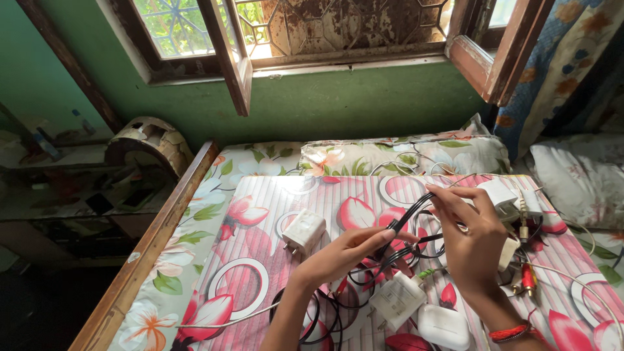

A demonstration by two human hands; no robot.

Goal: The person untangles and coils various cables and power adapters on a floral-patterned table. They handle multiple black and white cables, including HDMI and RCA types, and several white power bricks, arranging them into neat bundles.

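My left hand (344,255) pinches a bundle of black cables (408,218) near its lower part. My right hand (469,237) grips the same black cables higher up, at their upper end. The cables loop down between both hands over a pink floral striped sheet (260,273). A white charger adapter (396,300) lies just below my left hand. Another white adapter (303,231) lies alone to the left of my left hand. Beside my right hand sit a white plug block (499,194) and red audio plugs (528,276).
A white rounded case (443,326) lies at the front. A white cable (221,318) trails off to the left. The bed's wooden edge (156,240) runs along the left. Floral pillows (403,156) lie under an open wooden window (338,39). A curtain (572,58) hangs at the right.
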